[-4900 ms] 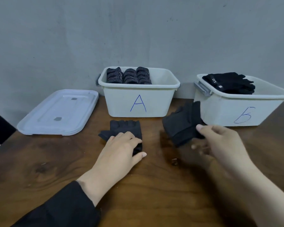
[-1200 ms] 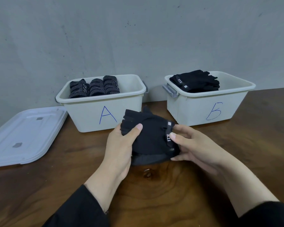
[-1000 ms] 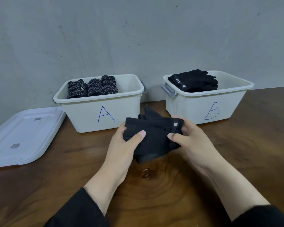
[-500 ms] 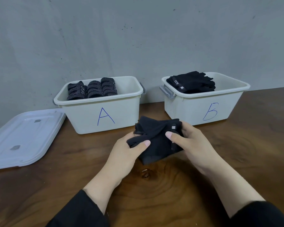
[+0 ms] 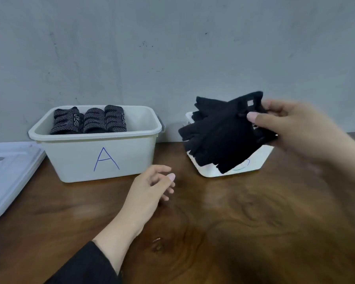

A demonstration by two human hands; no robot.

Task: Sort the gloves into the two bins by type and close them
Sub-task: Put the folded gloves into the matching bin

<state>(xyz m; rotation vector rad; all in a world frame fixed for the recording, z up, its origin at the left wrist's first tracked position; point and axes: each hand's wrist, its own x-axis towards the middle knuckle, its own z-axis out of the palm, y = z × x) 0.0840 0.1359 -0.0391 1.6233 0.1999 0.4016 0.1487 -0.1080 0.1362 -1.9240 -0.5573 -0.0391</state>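
Black gloves (image 5: pixel 219 136) hang in the air in front of bin B (image 5: pixel 256 160), pinched at the cuff by our right hand (image 5: pixel 291 128). Our left hand (image 5: pixel 150 189) hovers over the table (image 5: pixel 234 222), fingers loosely curled, holding nothing. Patterned gloves (image 5: pixel 90 121) sit in bin A (image 5: pixel 103 152).

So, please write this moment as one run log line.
right hand: holds black gloves above right bin | left hand: free | lid: off
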